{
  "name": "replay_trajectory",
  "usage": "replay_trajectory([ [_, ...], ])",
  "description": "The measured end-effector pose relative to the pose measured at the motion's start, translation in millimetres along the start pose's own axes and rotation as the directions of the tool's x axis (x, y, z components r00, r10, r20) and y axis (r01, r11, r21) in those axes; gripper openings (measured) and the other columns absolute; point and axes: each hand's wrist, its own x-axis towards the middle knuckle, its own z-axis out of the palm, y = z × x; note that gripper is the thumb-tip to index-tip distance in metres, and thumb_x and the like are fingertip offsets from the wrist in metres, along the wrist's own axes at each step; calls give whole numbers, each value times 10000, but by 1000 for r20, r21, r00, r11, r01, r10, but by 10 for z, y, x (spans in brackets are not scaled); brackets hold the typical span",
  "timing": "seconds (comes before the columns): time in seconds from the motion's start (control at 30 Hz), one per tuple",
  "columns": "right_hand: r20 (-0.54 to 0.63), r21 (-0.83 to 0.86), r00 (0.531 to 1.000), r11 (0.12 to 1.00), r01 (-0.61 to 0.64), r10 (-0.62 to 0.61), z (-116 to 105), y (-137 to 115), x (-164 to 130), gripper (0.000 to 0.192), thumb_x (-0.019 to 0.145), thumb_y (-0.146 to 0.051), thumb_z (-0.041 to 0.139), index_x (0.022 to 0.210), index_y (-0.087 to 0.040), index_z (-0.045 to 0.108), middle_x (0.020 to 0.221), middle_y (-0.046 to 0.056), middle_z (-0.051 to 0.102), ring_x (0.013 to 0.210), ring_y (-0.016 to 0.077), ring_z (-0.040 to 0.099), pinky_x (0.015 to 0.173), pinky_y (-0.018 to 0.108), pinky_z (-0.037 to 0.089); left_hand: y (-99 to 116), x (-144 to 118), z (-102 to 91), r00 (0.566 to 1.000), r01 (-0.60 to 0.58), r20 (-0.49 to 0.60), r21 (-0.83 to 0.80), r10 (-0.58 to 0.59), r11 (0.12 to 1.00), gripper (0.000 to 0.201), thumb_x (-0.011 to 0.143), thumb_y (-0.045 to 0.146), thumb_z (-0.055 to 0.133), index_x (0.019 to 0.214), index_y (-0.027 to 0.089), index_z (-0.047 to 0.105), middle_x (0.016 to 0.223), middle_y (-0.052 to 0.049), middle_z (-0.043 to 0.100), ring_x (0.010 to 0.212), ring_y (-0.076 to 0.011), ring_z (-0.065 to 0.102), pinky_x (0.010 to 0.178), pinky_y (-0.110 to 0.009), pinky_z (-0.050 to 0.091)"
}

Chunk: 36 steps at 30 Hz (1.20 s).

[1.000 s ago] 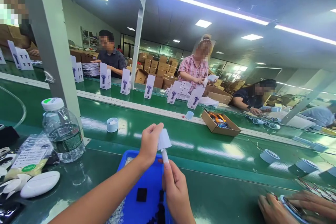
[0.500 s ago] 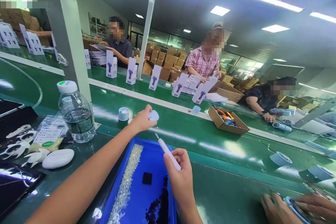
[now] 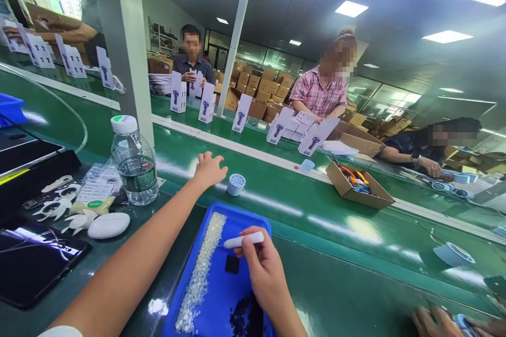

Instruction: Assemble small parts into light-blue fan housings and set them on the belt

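My left hand (image 3: 211, 169) reaches over the green conveyor belt (image 3: 269, 208), fingers spread and holding nothing. Just to its right, apart from the fingers, a light-blue round part (image 3: 236, 185) stands on the belt, its slotted face up. My right hand (image 3: 266, 268) grips a white pen-shaped tool (image 3: 247, 239), whose thin tip points left above the blue tray (image 3: 215, 300). Inside the tray, small clear rings (image 3: 201, 268) line the left side, tiny black pieces (image 3: 247, 316) lie at lower right, and a black square (image 3: 232, 264) sits between.
A water bottle (image 3: 134, 168), white fan blades (image 3: 81, 221) and a dark phone-like slab (image 3: 35, 263) lie at left. A cardboard box of tools (image 3: 358, 187) stands beyond the belt. White cartons (image 3: 241, 113) line the far side, with several people there. A co-worker's hands (image 3: 438, 321) are at lower right.
My left hand has let go of a light-blue piece and opened. The round part now stands right of that hand. My right hand has turned the tool's tip down-left over the tray.
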Motion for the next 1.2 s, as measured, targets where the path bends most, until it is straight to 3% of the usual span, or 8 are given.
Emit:
replay_trajectory([
  [0.1, 6, -26, 1000, 1000, -15, 15, 4, 0, -6, 292, 879, -469, 479, 920, -190, 556, 805, 28, 619, 711, 153, 621, 667, 260, 504, -109, 30, 6, 998, 48, 38, 41, -50, 998, 480, 736, 394, 534, 1166, 185, 574, 1258, -189, 406, 1223, -381, 294, 923, -468, 335],
  [0.3, -52, -108, 999, 994, -1, -5, -4, 53, 6, 255, 889, -442, 470, 897, -197, 543, 768, 17, 612, 680, 151, 591, 654, 266, 477, -230, 89, 99, 993, 11, 116, 45, -16, 999, 349, 702, 388, 559, 984, 191, 620, 1186, -174, 481, 1172, -366, 354, 899, -443, 346],
  [0.5, -99, -337, 980, 932, 131, -174, -24, 2, 8, 220, 891, -350, 475, 720, -212, 461, 643, -31, 501, 588, 115, 480, 564, 220, 393, -300, 98, 133, 999, 21, 49, 7, -21, 1000, 473, 669, 293, 591, 1124, 192, 511, 1200, -167, 442, 1167, -343, 358, 880, -404, 364],
  [0.67, -70, -442, 966, 876, 194, -249, -64, -51, 27, 200, 878, -308, 485, 705, -207, 467, 624, -42, 446, 557, 103, 422, 540, 210, 355, -328, 113, 123, 998, 58, 22, -43, -57, 997, 164, 645, 219, 598, 803, 187, 570, 1086, -148, 455, 1125, -349, 393, 847, -397, 383],
  [0.83, -149, -323, 947, 919, 226, -285, -114, -59, -29, 255, 859, -308, 522, 640, -204, 442, 597, -44, 441, 546, 98, 413, 527, 212, 349, -171, 115, -20, 999, 49, 1, -160, -49, 986, 140, 614, 190, 606, 602, 193, 466, 844, -92, 485, 922, -295, 505, 765, -356, 385],
  [0.97, -64, -210, 963, 947, 242, -260, -91, -83, -88, 362, 853, -320, 524, 544, -203, 377, 510, -55, 405, 479, 81, 375, 488, 208, 322, 23, 38, -205, 999, -22, -50, -290, 8, 957, 229, 640, 236, 589, 540, 207, 385, 705, -33, 447, 709, -199, 482, 627, -306, 339],
  [1.2, 38, -232, 969, 941, 245, -243, 7, -101, -112, 362, 837, -304, 532, 519, -194, 400, 494, -43, 450, 467, 77, 402, 491, 205, 330, 197, -94, -399, 992, -108, -107, -427, 69, 898, 307, 628, 186, 615, 519, 201, 328, 597, 26, 360, 547, -114, 327, 517, -283, 226],
])
